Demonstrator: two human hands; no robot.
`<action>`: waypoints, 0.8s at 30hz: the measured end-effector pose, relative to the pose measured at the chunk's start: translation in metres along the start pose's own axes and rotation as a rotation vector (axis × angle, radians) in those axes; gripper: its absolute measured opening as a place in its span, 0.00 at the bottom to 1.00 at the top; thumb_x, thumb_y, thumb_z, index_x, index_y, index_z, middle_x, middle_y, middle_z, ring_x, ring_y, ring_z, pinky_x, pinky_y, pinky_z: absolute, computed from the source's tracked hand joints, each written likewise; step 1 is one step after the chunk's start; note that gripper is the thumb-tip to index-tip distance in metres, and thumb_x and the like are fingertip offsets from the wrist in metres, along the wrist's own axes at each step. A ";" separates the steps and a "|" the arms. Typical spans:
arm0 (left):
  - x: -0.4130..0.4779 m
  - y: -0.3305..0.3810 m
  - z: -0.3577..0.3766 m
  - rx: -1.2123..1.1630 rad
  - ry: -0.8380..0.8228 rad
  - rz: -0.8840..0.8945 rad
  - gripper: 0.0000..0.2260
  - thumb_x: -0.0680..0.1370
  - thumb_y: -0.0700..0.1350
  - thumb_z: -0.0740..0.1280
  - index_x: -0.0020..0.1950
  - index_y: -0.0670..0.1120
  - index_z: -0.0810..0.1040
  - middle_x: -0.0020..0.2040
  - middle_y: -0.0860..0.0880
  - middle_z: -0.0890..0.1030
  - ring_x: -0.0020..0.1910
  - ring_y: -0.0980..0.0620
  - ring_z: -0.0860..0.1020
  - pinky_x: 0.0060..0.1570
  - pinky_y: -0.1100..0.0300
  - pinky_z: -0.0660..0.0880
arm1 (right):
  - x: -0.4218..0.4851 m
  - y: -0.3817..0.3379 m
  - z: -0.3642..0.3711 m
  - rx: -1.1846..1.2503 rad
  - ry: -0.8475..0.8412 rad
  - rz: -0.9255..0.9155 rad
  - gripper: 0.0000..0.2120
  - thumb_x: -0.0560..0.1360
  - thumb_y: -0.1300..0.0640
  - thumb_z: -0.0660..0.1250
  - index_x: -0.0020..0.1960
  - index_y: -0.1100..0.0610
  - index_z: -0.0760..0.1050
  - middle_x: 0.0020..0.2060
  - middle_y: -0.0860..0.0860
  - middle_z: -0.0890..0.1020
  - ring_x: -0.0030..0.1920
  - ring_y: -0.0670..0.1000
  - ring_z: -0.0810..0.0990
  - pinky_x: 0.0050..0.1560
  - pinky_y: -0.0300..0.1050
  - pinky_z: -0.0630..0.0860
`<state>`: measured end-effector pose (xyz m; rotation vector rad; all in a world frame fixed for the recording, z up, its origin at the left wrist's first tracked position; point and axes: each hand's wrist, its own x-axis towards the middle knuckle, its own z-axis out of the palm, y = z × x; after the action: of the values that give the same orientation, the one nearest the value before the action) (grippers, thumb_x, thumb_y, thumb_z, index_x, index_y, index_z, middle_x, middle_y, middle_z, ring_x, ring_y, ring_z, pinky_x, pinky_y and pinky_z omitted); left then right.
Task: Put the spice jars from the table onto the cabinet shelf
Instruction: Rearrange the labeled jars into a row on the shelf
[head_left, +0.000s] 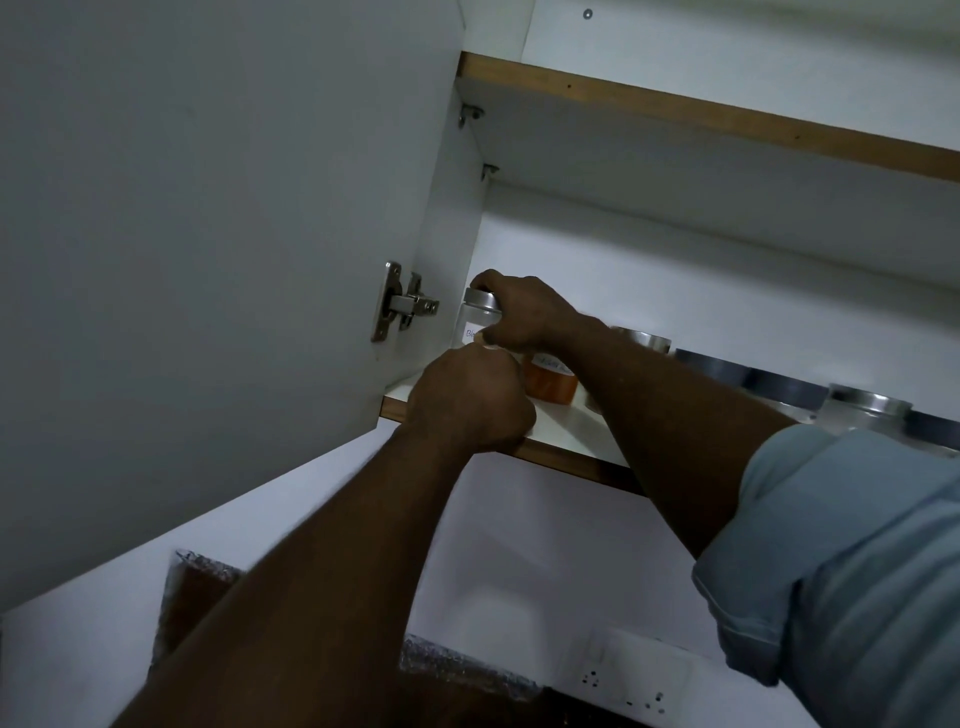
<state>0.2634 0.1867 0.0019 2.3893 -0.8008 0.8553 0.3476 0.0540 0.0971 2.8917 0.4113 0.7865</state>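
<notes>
A: Jar axis first: our clear glass spice jar with a silver metal lid (474, 323) is upright, lid up, at the far left of the white cabinet shelf (566, 431), beside the side wall.
B: We grasp its lid from above with our right hand (524, 312).
A: And our left hand (470, 400)?
B: Curled at the shelf's front edge, covering the jar's base; we cannot tell whether it holds anything.
A: The label?
B: White, blue handwriting, mostly hidden; the contents are unclear in the dim light. Just right, an orange-filled jar (553, 384) peeks between our wrists.
</notes>
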 end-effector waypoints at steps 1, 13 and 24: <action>0.000 -0.001 0.000 0.000 -0.001 -0.001 0.12 0.78 0.49 0.67 0.57 0.47 0.85 0.51 0.47 0.84 0.52 0.49 0.80 0.54 0.55 0.75 | 0.001 -0.001 0.001 -0.006 -0.004 0.003 0.35 0.70 0.47 0.76 0.72 0.52 0.68 0.62 0.54 0.80 0.59 0.56 0.78 0.53 0.47 0.75; 0.000 -0.009 0.000 -0.016 -0.008 -0.057 0.10 0.75 0.49 0.68 0.51 0.48 0.85 0.46 0.48 0.84 0.48 0.48 0.80 0.52 0.52 0.79 | -0.037 -0.032 -0.047 0.107 0.330 -0.018 0.33 0.76 0.41 0.69 0.77 0.52 0.65 0.72 0.52 0.75 0.69 0.53 0.74 0.66 0.48 0.71; -0.004 -0.005 -0.006 -0.009 0.014 -0.090 0.10 0.76 0.52 0.68 0.48 0.50 0.87 0.37 0.50 0.83 0.38 0.50 0.79 0.39 0.59 0.72 | -0.225 -0.036 0.000 0.068 0.233 0.315 0.18 0.82 0.40 0.57 0.63 0.50 0.77 0.56 0.50 0.83 0.54 0.53 0.81 0.50 0.48 0.76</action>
<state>0.2616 0.1952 0.0017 2.3896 -0.6849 0.8299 0.1528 0.0229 -0.0170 2.9775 -0.0027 1.1846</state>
